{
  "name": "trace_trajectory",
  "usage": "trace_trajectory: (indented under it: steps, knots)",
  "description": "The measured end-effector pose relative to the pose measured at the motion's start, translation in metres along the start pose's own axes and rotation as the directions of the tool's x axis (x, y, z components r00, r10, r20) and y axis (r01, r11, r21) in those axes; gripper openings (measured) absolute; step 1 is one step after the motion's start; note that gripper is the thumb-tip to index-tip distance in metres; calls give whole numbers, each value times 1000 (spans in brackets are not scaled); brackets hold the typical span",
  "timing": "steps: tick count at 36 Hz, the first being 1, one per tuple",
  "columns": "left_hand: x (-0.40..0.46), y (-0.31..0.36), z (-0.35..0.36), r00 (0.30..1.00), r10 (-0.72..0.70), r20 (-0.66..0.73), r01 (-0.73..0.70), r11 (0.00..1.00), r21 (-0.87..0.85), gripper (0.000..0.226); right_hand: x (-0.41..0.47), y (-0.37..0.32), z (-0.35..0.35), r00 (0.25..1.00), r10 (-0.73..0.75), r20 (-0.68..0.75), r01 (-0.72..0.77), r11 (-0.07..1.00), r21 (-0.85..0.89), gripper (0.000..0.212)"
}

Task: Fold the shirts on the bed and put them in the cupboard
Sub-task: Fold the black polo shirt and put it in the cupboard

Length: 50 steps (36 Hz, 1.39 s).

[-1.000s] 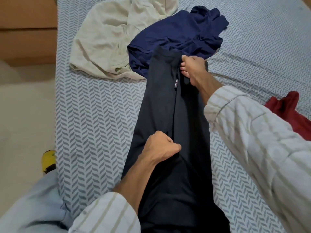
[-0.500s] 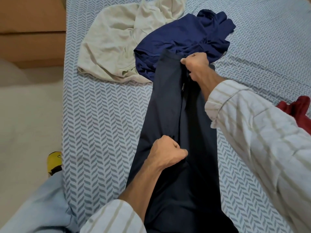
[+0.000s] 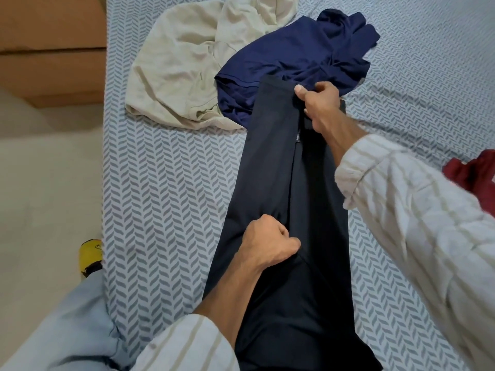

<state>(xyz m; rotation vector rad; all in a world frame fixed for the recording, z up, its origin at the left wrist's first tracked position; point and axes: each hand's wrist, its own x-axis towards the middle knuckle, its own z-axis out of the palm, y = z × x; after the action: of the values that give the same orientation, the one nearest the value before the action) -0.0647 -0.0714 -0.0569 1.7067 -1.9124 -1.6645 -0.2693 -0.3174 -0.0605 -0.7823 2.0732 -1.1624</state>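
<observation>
1. The risk, as I judged it: with only two pinch points, the long fold in the black shirt (image 3: 270, 183) could slump or drag onto the navy shirt (image 3: 294, 65) by the bed's (image 3: 160, 196) far edge.
2. My right hand (image 3: 318, 105) gripped the shirt's far end, fingers curled round cloth.
3. My left hand (image 3: 267, 245) was clenched mid-shirt, apparently pinching the fold; the fingertips were hidden.
4. The shirt lay lengthwise down the bed, toward its near edge.

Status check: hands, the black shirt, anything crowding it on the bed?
Left hand grips black shirt mid-length; right hand grips its far end. Far end overlaps navy shirt. Cream shirt alongside.
</observation>
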Motion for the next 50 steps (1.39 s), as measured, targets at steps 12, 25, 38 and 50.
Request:
trace_trajectory:
  steps: [12, 25, 38, 50]
  knots:
    - [-4, 4, -10, 999, -23, 28, 23, 1000, 10, 28, -232, 103, -98, 963, -183, 201, 214, 966, -148, 43]
    - [-75, -36, -43, 993, -21, -113, 54, 951, 304, 43, -387, 189, -189, 622, -374, 688, 768, 464, -441, 94]
    - [-122, -60, -29, 937, -257, -236, 240, 966, -97, 32, -407, 216, -219, 653, -561, 509, 751, 397, -527, 57]
    - [-156, -74, -20, 935, -209, -287, 239, 969, 71, 37, -431, 227, -234, 893, -347, 288, 450, 637, -626, 67]
